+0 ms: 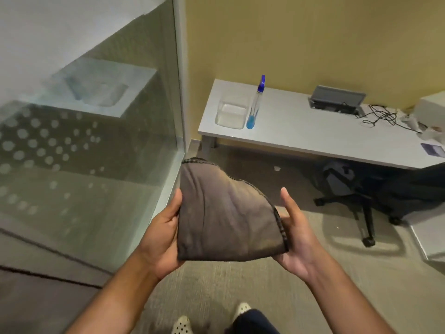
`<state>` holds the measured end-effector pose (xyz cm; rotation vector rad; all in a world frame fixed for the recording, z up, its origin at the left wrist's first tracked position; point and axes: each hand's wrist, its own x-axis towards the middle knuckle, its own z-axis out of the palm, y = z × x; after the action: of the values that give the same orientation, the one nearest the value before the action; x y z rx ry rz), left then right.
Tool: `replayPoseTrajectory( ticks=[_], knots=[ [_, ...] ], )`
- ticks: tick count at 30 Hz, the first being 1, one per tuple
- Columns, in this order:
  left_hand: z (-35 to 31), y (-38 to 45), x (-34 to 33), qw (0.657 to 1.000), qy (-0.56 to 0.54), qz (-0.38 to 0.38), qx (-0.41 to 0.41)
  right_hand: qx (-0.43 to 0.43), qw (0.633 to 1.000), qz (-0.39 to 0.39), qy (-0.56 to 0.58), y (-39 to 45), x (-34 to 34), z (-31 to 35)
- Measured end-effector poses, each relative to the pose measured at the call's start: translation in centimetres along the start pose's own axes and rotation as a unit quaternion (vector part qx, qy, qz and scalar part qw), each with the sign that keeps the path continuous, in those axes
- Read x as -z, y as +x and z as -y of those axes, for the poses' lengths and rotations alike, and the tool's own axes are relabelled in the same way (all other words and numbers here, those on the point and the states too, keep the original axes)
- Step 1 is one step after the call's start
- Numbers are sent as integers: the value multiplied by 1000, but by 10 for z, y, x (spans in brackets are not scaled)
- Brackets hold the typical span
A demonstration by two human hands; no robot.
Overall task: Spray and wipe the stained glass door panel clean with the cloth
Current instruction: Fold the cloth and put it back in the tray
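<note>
A folded brown cloth (228,213) with dark stitched edges is held in front of me between both hands. My left hand (163,232) grips its left edge, thumb on top. My right hand (296,235) supports its right edge, fingers under it and thumb raised. The glass door panel (96,131) fills the left of the view, with frosted dots and a hazy smear on it. A slim spray bottle (255,104) with a blue nozzle and a little blue liquid stands on the white desk (313,133), out of reach of both hands.
A clear plastic container (231,115) sits beside the bottle. Cables (382,118) and an open cable box (337,100) lie further right on the desk. A black office chair (361,203) stands under the desk. The door's metal frame (181,92) meets a yellow wall.
</note>
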<state>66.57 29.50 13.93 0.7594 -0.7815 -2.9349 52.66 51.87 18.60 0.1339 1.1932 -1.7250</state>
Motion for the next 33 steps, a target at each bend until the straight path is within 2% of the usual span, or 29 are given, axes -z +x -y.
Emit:
replayPoseTrajectory(
  ticks=[2, 4, 6, 8, 11, 16, 22, 26, 27, 28, 30, 31, 33],
  knots=[
    [-4, 28, -8, 1000, 18, 8, 15, -37, 998, 40, 19, 16, 10, 16],
    [-8, 67, -19, 999, 37, -18, 18, -23, 1000, 10, -19, 46, 28, 39],
    [-15, 103, -29, 998, 50, -44, 11, 24, 993, -32, -114, 74, 40, 65],
    [-23, 136, -43, 997, 60, -53, 11, 78, 971, -54, -218, 100, 45, 92],
    [-32, 183, -77, 994, 94, -54, -23, 168, 931, -80, -313, 130, 36, 134],
    [-40, 248, -150, 980, 175, -51, -78, 242, 847, -5, -474, 172, 17, 167],
    [-66, 303, -180, 974, 171, -59, -133, 208, 852, 7, -480, 221, -7, 193],
    [-96, 344, -170, 980, 114, -106, -123, 195, 760, 56, -617, 247, -6, 217],
    [-106, 355, -167, 983, 91, -112, -117, 204, 760, 67, -613, 255, -4, 228],
    [-118, 366, -164, 985, 63, -115, -112, 223, 780, 68, -581, 265, -6, 239],
    [-142, 388, -157, 989, 2, -112, -99, 288, 819, 12, -496, 293, -5, 258],
    [-154, 400, -153, 990, -23, -105, -90, 314, 817, -31, -482, 313, -3, 267],
    [-177, 425, -144, 992, -52, -83, -77, 278, 828, -62, -482, 354, -4, 291]
  ],
)
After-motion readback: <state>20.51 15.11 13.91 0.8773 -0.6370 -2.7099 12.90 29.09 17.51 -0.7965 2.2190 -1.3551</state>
